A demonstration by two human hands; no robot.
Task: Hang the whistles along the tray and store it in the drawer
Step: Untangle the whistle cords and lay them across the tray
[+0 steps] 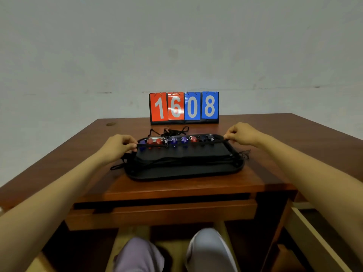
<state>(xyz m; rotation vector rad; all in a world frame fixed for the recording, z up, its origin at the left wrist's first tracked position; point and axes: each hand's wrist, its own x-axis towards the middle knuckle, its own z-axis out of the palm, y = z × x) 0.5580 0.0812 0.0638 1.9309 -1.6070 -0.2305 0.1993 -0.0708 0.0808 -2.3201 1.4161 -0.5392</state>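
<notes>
Whistles [174,141], red, purple and dark, hang in a row on a black cord [196,143] stretched over the far side of the black tray [184,173], which sits near the desk's [275,154] front edge. The left hand [119,143] pinches the cord's left end and the right hand [240,134] its right end, fingers curled.

Two forearms are shown now, the left forearm [59,193] and the right forearm [314,169], bare along all the length that is seen, right up to the left hand [119,145] and the right hand [242,135]. Down at the bottom, soft pale trousers [133,260] are picked out over both knees. The left knee [140,245] is covered in light lilac, while the right knee [211,250] is rendered paler, nearer greyish white.
</notes>
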